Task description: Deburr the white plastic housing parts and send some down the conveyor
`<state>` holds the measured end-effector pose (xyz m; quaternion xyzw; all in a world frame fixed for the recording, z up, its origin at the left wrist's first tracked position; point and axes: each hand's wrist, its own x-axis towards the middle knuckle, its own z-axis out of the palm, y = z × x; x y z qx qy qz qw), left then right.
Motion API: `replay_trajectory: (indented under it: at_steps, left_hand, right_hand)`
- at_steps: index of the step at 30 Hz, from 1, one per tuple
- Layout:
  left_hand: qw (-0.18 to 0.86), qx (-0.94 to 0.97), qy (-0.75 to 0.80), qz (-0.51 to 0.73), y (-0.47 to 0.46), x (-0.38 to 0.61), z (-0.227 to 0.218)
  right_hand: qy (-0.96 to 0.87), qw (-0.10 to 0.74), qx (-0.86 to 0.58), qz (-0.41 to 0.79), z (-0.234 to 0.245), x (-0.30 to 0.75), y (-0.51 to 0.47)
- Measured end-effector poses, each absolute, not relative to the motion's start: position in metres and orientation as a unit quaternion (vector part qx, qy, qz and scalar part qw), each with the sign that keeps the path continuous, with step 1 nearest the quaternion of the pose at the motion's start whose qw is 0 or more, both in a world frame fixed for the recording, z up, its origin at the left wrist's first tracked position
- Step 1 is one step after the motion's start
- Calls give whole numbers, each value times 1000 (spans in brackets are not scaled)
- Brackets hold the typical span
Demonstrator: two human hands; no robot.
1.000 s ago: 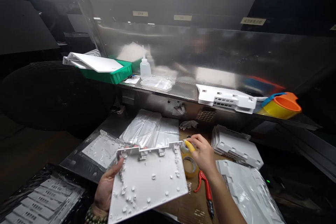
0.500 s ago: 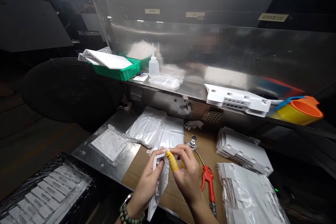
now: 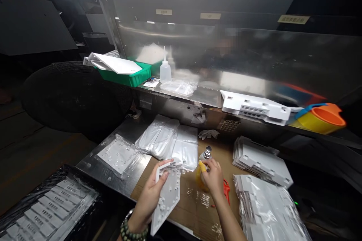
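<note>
My left hand (image 3: 149, 196) grips a white plastic panel (image 3: 166, 196) by its left edge, its ribbed inner face turned up and tilted on edge above the cardboard mat (image 3: 195, 203). My right hand (image 3: 212, 177), with a yellow finger cot on the index finger, rests over a roll of yellow tape (image 3: 200, 180) and touches a small metal-capped item (image 3: 207, 154). Whether the fingers grip anything I cannot tell. The red handle of an air blow gun (image 3: 226, 188) shows just right of this hand.
Bagged white panels (image 3: 169, 143) lie behind the hands, another (image 3: 120, 154) at the left, stacked housings (image 3: 260, 160) and bagged ones (image 3: 266, 211) at the right. The steel shelf (image 3: 203, 96) carries a green tray (image 3: 127, 75), a squeeze bottle (image 3: 165, 71), a white housing (image 3: 254, 107) and coloured cups (image 3: 322, 118).
The panel went from flat and wide in both hands to edge-on, now held by the left hand alone. My right hand let go and moved right to the tape roll.
</note>
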<state>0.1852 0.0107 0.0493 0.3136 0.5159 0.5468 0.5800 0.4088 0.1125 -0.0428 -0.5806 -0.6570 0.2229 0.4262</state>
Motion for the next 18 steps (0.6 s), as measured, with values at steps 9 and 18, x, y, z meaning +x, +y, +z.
replay_trajectory:
  at_steps: [9, 18]
  left_hand:
    - [690, 75, 463, 551, 4, 130, 22]
    - [723, 258, 470, 435, 61, 164, -46]
  right_hand:
    - [-547, 409, -665, 303, -112, 445, 101]
    - [-241, 446, -513, 693, -72, 455, 26]
